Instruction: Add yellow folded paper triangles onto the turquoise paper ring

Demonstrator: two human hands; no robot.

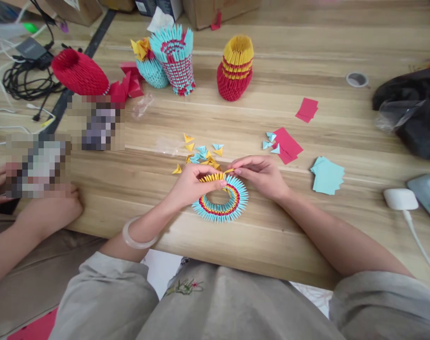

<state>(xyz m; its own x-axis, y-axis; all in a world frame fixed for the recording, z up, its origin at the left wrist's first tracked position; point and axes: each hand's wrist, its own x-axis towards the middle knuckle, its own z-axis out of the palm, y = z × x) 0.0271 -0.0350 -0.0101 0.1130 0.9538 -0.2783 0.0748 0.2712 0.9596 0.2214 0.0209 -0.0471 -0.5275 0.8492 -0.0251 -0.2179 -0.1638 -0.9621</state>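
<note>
A ring of folded paper pieces [222, 208], light blue outside with red and yellow rows inside, lies on the wooden table [271, 236] near its front edge. My left hand [191, 184] is closed on the ring's far left rim, where a row of yellow pieces stands. My right hand [260, 174] pinches a small yellow folded piece [230, 170] just above the ring's far edge. A scatter of loose yellow and blue folded triangles [202, 153] lies just behind the ring.
Several finished paper vases stand at the back: red [79, 72], blue [174, 59], yellow and red [236, 68]. Red paper sheets [289, 145] and a blue stack [327, 175] lie to the right. Another person's hands [55, 203] rest at the left. A black bag [413, 113] sits at the right.
</note>
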